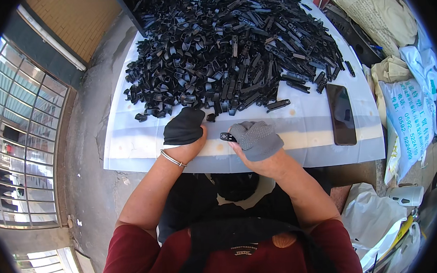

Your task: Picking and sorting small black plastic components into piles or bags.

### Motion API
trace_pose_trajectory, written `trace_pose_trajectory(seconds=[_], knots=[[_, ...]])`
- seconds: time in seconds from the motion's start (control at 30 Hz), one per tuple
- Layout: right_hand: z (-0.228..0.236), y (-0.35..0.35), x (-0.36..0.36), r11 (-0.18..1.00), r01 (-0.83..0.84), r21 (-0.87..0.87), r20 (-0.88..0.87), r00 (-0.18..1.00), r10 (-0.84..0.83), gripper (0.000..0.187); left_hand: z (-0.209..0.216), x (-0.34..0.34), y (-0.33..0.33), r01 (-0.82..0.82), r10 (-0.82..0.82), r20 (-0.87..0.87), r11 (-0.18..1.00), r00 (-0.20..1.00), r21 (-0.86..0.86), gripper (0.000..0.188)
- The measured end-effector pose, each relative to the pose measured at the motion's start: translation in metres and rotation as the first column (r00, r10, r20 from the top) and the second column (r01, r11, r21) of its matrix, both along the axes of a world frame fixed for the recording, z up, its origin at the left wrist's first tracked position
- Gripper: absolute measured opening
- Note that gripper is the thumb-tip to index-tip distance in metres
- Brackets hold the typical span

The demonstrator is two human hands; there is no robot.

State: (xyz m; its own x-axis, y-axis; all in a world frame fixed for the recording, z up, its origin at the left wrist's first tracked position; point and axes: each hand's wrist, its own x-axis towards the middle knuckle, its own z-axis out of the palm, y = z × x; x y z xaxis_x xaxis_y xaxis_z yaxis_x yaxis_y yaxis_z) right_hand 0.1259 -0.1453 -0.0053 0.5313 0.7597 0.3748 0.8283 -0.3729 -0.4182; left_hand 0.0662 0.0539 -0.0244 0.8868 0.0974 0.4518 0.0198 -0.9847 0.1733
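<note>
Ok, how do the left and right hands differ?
The left hand wears a black glove; the right hand wears a gray dotted glove. The right hand holds a small black part; anything in the left is hidden. Both are gloved, over the table.

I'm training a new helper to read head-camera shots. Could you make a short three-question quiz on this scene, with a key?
1. Multiple choice. What is the right hand holding?
A) a screwdriver
B) a small black piece
C) a paintbrush

2. Fill in the blank. The bracelet circles the person's ____ wrist.

3. True or false? The left hand wears a darker glove than the right hand does.

Key:
1. B
2. left
3. True; the left one is black, the right one grey.
</note>
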Motion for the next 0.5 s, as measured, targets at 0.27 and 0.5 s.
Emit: trace_pose_trajectory(seconds=[0.27, 0.5], knots=[[0.011, -0.002, -0.013, 0.985, -0.17, 0.007, -0.072, 0.983, 0.171, 0.03, 0.041, -0.03, -0.009, 0.054, -0.279, -0.46, 0.894, 0.843, -0.444, 0.026], [0.02, -0.008, -0.016, 0.895, -0.439, -0.083, -0.267, 0.875, 0.405, 0.03, 0.049, -0.04, -0.021, 0.033, -0.653, -0.318, 0.465, 0.687, -0.885, 0.037]])
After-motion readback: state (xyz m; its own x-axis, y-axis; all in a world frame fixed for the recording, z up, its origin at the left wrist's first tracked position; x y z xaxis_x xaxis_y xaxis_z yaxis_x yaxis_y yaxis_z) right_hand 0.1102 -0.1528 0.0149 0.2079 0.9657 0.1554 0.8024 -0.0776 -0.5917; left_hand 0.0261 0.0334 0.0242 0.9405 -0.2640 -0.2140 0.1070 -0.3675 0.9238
